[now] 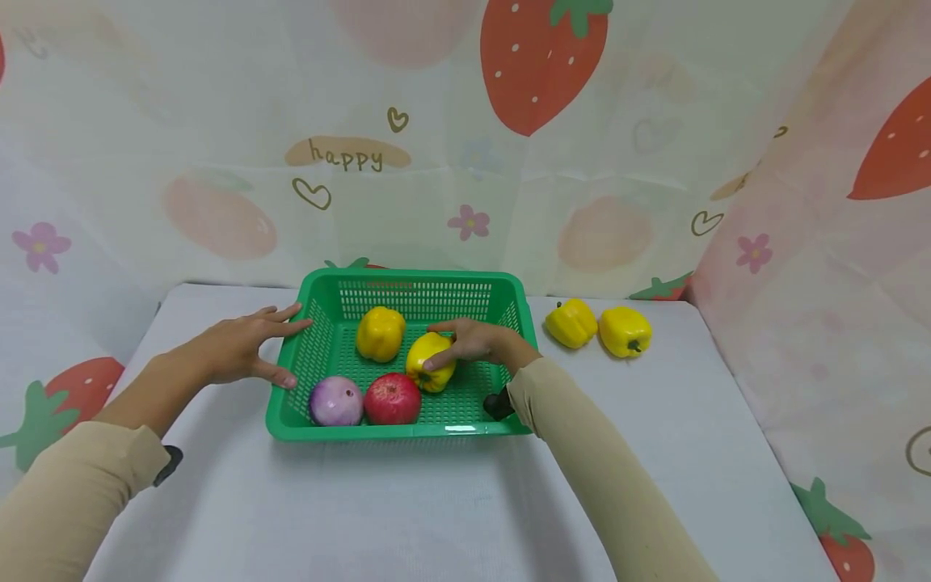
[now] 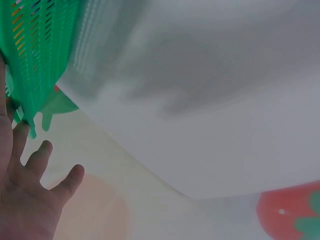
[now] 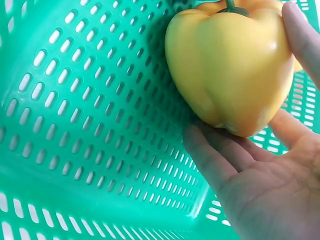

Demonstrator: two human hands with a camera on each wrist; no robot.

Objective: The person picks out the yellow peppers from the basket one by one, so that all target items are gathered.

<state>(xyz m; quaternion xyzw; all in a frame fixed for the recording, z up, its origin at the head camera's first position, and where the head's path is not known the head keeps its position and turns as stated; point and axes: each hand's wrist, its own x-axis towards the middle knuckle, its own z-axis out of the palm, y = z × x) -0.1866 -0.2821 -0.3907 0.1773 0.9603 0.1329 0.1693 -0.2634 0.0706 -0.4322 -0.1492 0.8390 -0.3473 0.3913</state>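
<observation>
Right grip (image 1: 476, 339): fingers and thumb close round the held pepper (image 1: 420, 365), thumb on the near side; the right wrist view shows other fingers by its tapered end, stem (image 3: 230, 6) pointing away from the palm
Held pepper: inside the green basket (image 1: 407, 432), a bit right of its middle, between near and far edges; can't tell if it touches the basket floor
Left grip (image 1: 247, 347): fingers spread, holding no pepper; rests on the basket's left edge
Basket, near-left corner: purple round item (image 1: 336, 402); red fruit (image 1: 393, 398) just to its right
Basket, far edge: second yellow pepper (image 1: 381, 334), left of middle
Desk (image 1: 349, 517), far edge: two yellow peppers (image 1: 571, 323), off the basket's right edge
Handling: looks light, firm-skinned, glossy so maybe slippery; probably dents if squeezed hard; best hold is across the broad shoulders, thumb opposing fingers; tapered end likely slips, stem is a poor handle
</observation>
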